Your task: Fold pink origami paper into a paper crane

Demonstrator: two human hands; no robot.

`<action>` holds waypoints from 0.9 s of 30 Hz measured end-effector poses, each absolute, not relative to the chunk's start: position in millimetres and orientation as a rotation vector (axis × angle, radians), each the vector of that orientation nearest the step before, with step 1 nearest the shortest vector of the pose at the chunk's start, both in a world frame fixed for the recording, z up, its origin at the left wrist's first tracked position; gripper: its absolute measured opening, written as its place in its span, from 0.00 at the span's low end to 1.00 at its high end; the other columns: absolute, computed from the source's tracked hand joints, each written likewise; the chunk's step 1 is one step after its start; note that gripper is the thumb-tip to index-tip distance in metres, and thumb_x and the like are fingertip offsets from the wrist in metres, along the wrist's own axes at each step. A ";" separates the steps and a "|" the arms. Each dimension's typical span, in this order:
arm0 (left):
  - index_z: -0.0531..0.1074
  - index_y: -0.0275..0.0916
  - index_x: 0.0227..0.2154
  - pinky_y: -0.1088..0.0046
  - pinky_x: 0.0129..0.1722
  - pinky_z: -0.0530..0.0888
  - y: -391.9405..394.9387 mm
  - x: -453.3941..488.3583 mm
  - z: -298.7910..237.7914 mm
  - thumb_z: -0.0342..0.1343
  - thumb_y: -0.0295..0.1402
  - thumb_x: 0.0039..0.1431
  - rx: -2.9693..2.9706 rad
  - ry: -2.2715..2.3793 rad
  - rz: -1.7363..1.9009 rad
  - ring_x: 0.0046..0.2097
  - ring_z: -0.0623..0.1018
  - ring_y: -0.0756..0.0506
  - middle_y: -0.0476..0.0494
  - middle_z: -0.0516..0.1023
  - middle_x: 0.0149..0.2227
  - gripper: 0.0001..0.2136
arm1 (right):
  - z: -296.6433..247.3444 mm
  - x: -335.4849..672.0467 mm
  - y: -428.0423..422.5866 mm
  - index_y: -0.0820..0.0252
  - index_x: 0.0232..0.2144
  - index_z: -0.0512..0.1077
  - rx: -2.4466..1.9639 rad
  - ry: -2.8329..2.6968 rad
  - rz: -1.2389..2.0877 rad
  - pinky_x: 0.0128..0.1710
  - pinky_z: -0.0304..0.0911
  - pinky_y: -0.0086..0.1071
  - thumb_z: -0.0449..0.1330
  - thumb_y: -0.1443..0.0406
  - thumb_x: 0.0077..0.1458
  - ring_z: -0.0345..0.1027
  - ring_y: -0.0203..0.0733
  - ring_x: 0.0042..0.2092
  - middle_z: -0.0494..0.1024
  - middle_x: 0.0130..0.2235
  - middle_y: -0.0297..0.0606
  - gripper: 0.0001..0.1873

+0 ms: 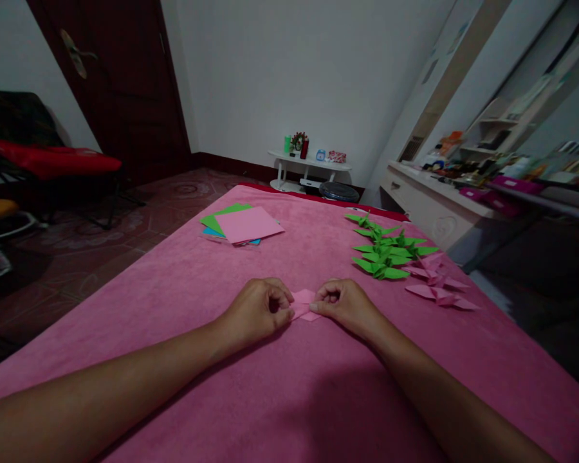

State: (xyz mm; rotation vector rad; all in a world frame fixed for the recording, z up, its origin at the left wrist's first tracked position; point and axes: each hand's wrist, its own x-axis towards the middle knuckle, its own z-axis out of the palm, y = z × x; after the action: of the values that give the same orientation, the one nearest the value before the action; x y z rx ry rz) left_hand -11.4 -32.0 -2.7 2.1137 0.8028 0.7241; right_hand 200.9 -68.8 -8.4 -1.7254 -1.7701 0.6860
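A small folded piece of pink origami paper (303, 297) lies on the pink cloth, between my two hands. My left hand (263, 305) pinches its left edge between thumb and fingers. On the opposite edge, my right hand (345, 303) grips the paper with thumb and fingertips. Parts of the paper are hidden under the fingers. To the right sit several green paper cranes (381, 247) in a cluster, with a few pink paper cranes (441, 296) just in front of them.
A stack of square paper sheets (248, 224), pink on top with green and blue below, lies at the far left of the pink-covered surface (174, 399). Beyond stand a low white shelf (311, 159) and, at right, a cluttered dresser (429, 199). A red folding chair (53, 159) is at left.
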 end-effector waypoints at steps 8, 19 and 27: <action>0.74 0.35 0.18 0.77 0.27 0.66 -31.2 -10.7 -2.0 0.55 0.26 0.45 2.185 0.871 0.732 0.30 0.71 0.51 0.45 0.74 0.32 0.06 | -10.9 198.9 -69.3 0.61 0.22 0.74 -1.758 -1.797 0.611 0.24 0.53 0.26 0.64 0.58 0.42 0.61 0.34 0.26 0.72 0.24 0.34 0.11; 0.73 0.35 0.21 0.77 0.27 0.66 -23.5 -11.6 -5.2 0.57 0.27 0.43 2.205 0.890 0.724 0.29 0.69 0.52 0.46 0.71 0.29 0.01 | -5.7 194.0 -70.2 0.60 0.20 0.74 -1.781 -1.782 0.590 0.24 0.53 0.26 0.64 0.58 0.41 0.62 0.34 0.26 0.72 0.24 0.35 0.11; 0.76 0.36 0.29 0.78 0.26 0.66 -18.7 -14.6 -6.7 0.59 0.27 0.42 2.159 0.876 0.686 0.28 0.69 0.52 0.47 0.72 0.30 0.08 | -6.7 193.7 -71.9 0.60 0.20 0.73 -1.795 -1.783 0.565 0.24 0.52 0.27 0.64 0.57 0.41 0.62 0.35 0.26 0.73 0.24 0.35 0.11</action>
State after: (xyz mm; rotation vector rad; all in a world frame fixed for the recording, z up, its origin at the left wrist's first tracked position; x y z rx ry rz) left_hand -14.6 -18.7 -6.7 2.1594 0.8764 0.6859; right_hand 193.7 -71.9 -6.7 -1.7949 -1.7830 0.5649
